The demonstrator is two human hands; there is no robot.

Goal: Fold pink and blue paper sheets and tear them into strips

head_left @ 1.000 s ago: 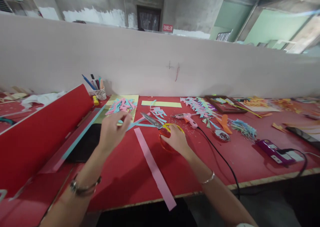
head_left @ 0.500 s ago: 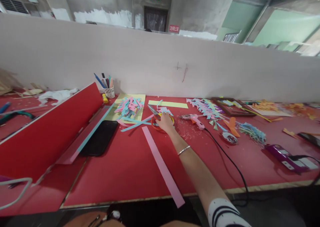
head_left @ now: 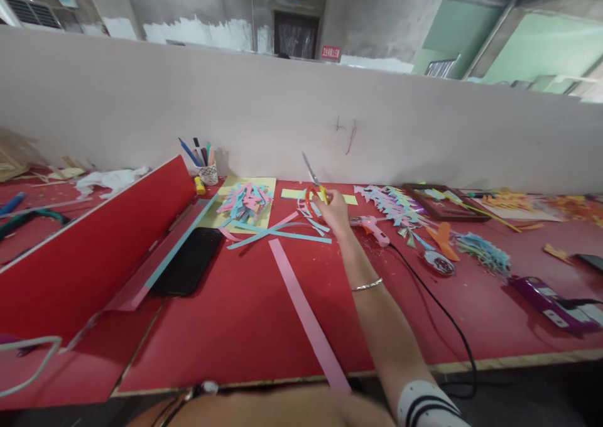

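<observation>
My right hand (head_left: 333,209) is closed around the yellow and red handles of a pair of scissors (head_left: 313,174). Their blades point up and away, above the far part of the red table. Beneath and beside this hand lie narrow blue paper strips (head_left: 301,237) and a pale yellow strip (head_left: 346,198). A long pink paper strip (head_left: 301,308) runs toward me and over the front edge. At the bottom edge a blurred stretch of skin, beside a dark cord bracelet, seems to be my left arm or hand (head_left: 292,408); its fingers cannot be made out.
A pink glue gun (head_left: 374,227) with a black cord lies right of my hand. Cut paper pieces (head_left: 247,202) are heaped on yellow paper. A black phone (head_left: 188,264) rests beside a red upright board (head_left: 103,238). A pen cup (head_left: 207,174) stands by the partition.
My right hand has lifted the scissors off the table and moved slightly right; their blades now point more upward. The blurred skin at the bottom has spread rightward and up.
</observation>
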